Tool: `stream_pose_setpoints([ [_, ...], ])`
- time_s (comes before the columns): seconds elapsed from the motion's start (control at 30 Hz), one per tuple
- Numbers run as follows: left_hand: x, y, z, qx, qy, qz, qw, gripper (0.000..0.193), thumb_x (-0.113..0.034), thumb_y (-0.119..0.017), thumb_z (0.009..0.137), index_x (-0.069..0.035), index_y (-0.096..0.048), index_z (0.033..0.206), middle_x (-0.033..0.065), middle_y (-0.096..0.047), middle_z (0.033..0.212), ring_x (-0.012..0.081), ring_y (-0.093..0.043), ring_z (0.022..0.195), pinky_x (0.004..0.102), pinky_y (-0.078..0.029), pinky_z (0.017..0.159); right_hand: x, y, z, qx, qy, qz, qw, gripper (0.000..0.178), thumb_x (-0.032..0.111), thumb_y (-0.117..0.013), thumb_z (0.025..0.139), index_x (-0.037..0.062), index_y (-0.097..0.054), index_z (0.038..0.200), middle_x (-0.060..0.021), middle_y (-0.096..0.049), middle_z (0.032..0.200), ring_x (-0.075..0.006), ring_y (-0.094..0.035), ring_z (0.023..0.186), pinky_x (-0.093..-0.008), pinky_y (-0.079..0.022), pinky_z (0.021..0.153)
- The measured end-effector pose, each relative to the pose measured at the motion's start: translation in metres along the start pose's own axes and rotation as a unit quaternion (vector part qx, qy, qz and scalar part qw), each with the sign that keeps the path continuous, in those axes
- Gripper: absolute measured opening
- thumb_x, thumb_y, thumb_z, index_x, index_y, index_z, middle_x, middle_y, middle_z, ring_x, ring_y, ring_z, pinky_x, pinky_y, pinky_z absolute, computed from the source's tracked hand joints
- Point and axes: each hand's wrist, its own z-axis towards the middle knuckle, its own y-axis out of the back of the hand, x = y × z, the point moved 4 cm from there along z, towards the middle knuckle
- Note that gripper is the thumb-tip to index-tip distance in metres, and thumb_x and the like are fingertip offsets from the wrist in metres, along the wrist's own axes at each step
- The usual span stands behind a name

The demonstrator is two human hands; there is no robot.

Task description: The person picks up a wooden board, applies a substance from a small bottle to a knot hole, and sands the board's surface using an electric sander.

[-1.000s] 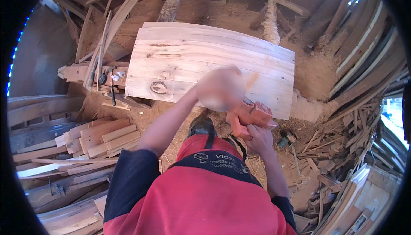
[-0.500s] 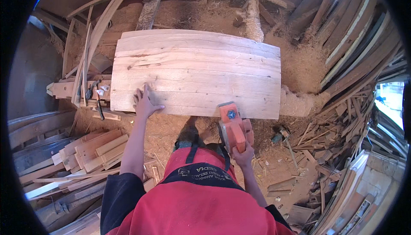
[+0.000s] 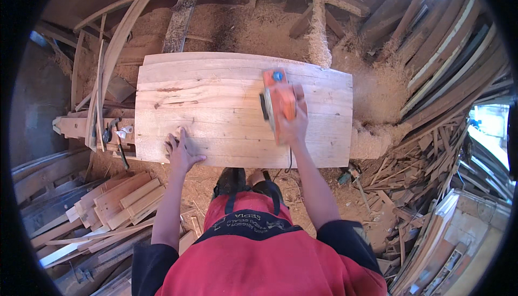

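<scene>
A broad, pale wooden panel (image 3: 216, 110) made of joined boards lies flat in front of me. My left hand (image 3: 182, 153) rests on its near left part, thumb and fingers spread. With my right hand (image 3: 294, 126) I grip the handle of an orange electric hand planer (image 3: 280, 99), which sits on the panel right of the middle. The planer and that hand are smeared by motion. A dark cord (image 3: 290, 160) hangs from the tool over the panel's near edge.
A hammer (image 3: 120, 147) lies on a timber at the panel's left. Cut boards (image 3: 116, 201) are stacked at the lower left. Wood scraps (image 3: 421, 188) pile up on the right, below long leaning planks (image 3: 453, 75). Shavings (image 3: 377, 93) cover the ground beyond the panel.
My right hand has pushed the planer from the panel's near edge away from me, toward the far side. My left hand stays at about the same spot on the panel.
</scene>
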Motion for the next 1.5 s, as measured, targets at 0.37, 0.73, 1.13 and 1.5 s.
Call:
stream_pose_setpoints([
  [0.37,0.001,0.000,0.002,-0.057,-0.066,-0.002,0.996,0.137,-0.053,-0.095,0.049,-0.030,-0.020,0.161,0.0219,-0.005,0.167,0.0576,-0.018,0.147,0.0662,-0.029,0.115,-0.007,-0.016,0.023,0.008,0.099,-0.016,0.995,0.033,0.024,-0.070,0.083,0.0060,-0.069,0.110,-0.0233,-0.071,0.097,-0.0397,-0.069,0.091,-0.0457,-0.054,0.080],
  [0.73,-0.001,0.003,0.009,-0.038,-0.099,0.027,0.994,0.134,-0.053,-0.094,0.050,-0.027,-0.024,0.161,0.0058,-0.009,0.170,0.0573,-0.022,0.145,0.0694,-0.030,0.114,-0.040,0.063,-0.228,0.051,-0.105,-0.025,0.993,0.021,0.013,-0.071,0.078,-0.0004,-0.065,0.093,-0.0145,-0.068,0.077,-0.0260,-0.065,0.067,-0.0388,-0.052,0.068],
  [1.13,-0.006,0.002,0.010,-0.029,-0.093,0.030,0.995,0.134,-0.049,-0.095,0.050,-0.028,-0.023,0.161,0.0032,-0.018,0.169,0.0677,-0.022,0.138,0.0785,-0.035,0.103,0.038,-0.071,0.097,-0.051,0.125,-0.029,0.990,0.027,0.017,-0.067,0.080,0.0061,-0.071,0.105,-0.0165,-0.072,0.091,-0.0316,-0.070,0.088,-0.0406,-0.054,0.082],
  [1.5,0.017,-0.013,0.018,-0.083,-0.148,-0.015,0.985,0.131,-0.051,-0.094,0.054,-0.032,-0.021,0.160,0.0024,-0.014,0.169,0.0694,-0.019,0.138,0.0843,-0.033,0.098,-0.008,-0.021,-0.132,0.074,-0.038,0.035,0.996,0.028,0.008,-0.068,0.080,0.0017,-0.068,0.108,-0.0114,-0.071,0.091,-0.0224,-0.068,0.086,-0.0374,-0.053,0.078],
])
